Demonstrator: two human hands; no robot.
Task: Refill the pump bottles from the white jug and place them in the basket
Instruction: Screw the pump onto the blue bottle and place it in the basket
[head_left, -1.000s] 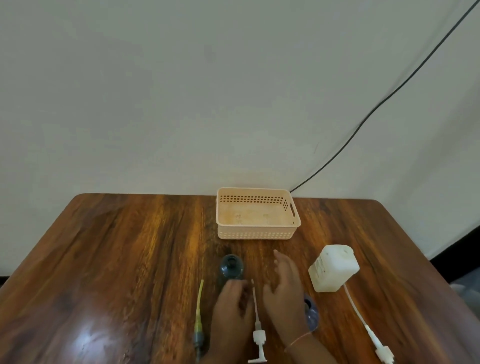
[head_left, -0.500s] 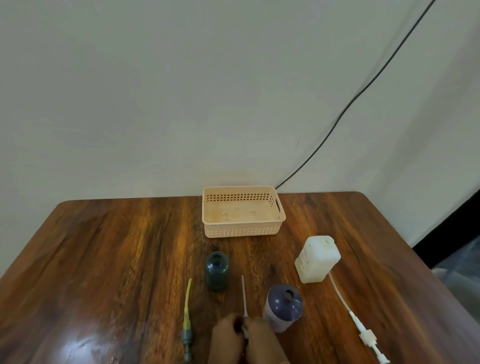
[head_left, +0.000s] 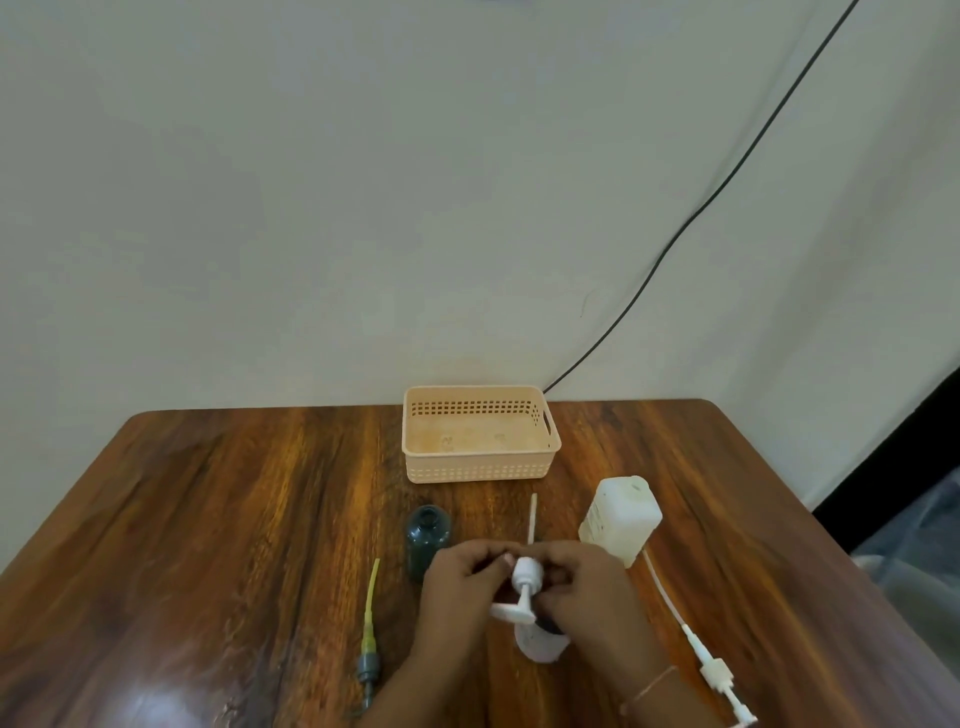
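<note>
A white plastic pump head (head_left: 527, 574) with a thin dip tube is being held above the brown wooden tabletop (head_left: 234, 519), its collar being pinched by the curled fingers of the left hand (head_left: 457, 587) and the right hand (head_left: 587, 597), both grips clamped on it; a pale lavender bottle (head_left: 540, 644) is being partly hidden beneath them; a dark green open bottle (head_left: 426, 535) is being shown upright just beside the left hand; the square white plastic jug (head_left: 621, 522) is being shown near the right hand, and the peach perforated plastic basket (head_left: 478, 470) beyond, at the tabletop's far edge.

Single head-worn wide-angle view, forward and down across the table (head_left: 218, 519) toward the wall (head_left: 363, 208), close above
</note>
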